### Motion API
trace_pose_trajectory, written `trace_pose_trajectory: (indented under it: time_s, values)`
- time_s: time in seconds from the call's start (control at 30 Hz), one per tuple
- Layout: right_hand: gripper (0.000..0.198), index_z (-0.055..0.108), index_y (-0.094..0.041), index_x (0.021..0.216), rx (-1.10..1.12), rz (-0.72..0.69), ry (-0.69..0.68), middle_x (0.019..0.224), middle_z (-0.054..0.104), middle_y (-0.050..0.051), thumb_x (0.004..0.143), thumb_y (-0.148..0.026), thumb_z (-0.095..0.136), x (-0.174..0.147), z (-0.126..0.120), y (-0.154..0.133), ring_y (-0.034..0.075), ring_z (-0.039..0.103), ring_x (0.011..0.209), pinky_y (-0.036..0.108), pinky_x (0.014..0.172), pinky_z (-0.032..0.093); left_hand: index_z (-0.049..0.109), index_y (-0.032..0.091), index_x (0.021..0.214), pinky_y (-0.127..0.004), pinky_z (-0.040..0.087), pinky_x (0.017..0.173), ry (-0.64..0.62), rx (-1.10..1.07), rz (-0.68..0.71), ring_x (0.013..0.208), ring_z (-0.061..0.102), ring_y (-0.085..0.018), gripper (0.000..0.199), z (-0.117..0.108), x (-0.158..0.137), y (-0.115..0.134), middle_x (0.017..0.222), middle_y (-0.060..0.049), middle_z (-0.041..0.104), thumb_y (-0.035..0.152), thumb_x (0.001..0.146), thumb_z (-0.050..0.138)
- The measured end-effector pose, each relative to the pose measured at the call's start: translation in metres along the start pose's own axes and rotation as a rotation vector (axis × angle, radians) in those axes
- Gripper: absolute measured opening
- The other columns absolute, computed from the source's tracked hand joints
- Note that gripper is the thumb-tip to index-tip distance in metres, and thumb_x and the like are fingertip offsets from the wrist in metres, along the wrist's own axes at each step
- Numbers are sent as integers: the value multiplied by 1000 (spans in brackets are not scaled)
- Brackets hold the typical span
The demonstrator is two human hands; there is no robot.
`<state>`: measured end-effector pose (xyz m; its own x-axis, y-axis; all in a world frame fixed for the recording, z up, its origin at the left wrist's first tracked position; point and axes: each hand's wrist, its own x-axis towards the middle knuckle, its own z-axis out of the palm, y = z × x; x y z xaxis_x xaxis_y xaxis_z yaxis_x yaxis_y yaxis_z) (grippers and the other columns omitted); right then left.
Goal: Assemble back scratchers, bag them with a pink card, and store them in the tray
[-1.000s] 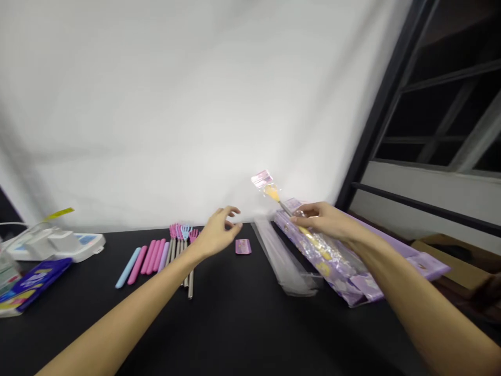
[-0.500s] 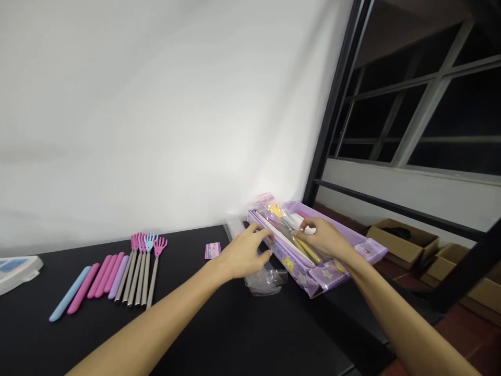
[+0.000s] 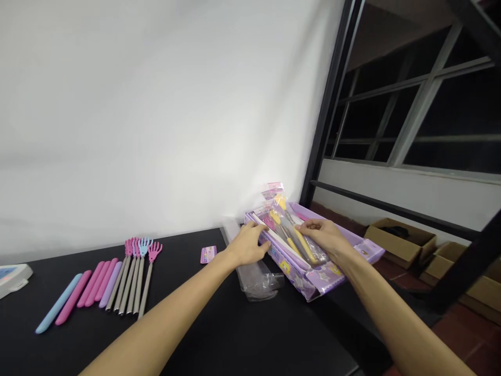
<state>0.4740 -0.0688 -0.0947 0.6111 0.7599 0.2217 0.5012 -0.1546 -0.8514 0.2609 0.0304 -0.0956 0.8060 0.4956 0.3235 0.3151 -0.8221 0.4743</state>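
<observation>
My right hand (image 3: 321, 235) pinches the clear wrapper of a yellow-handled back scratcher (image 3: 300, 237) over the purple display box (image 3: 299, 284). Another bagged yellow back scratcher (image 3: 287, 235) lies beside it in the box, with pink showing through the plastic underneath. At the box's left rim is my left hand (image 3: 248, 244), thumb and fingers apart, fingertips at the edge. Flattened clear plastic bags (image 3: 256, 282) lie on the table under and beside that hand. The right hand hides part of the box's inside.
On the black table (image 3: 219, 334), several unwrapped back scratchers (image 3: 135, 277) with pink and blue hands lie left, beside pink, purple and blue handles (image 3: 94, 284). A small printed card (image 3: 209, 254) lies mid-table. A white device (image 3: 13, 279) sits far left. Cardboard boxes (image 3: 399, 243) stand on the floor.
The yellow back scratchers have spread apart, so both hand-shaped heads now show. My left hand has moved closer to the box rim. The view has turned slightly right.
</observation>
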Motion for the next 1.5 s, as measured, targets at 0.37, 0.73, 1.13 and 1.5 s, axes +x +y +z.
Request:
trace_pose_trajectory:
  time_s: [0.37,0.73,1.13,1.5]
  values:
    - [33,69,-19,76,-322,-129,-96,116,67,12,72,-52,66,-7,-9,-6,31,60,110,39,94,44,54,22,129,-50,39,103,74,57,-29,119,47,-32,46,12,14,20,124,-12,51,44,90,47]
    - [62,57,-16,130,-403,-259,-280,136,57,12,81,-55,60,-31,-4,-22,30,51,126,41,106,37,50,19,136,-50,35,107,15,95,27,122,46,-31,52,2,-1,11,127,-14,52,48,95,35]
    - [66,56,-17,134,-488,-286,-219,139,55,12,84,-61,53,-22,0,-22,32,51,127,44,106,39,54,18,130,-47,34,110,9,114,49,125,45,-27,44,-21,-27,-8,129,-13,53,41,97,36]
    - [34,68,-24,103,-445,-458,-3,115,69,5,85,-49,53,-34,22,-64,31,60,112,42,96,44,60,18,123,-38,41,104,43,103,28,113,55,-23,38,-68,-69,-30,122,-11,57,32,96,37]
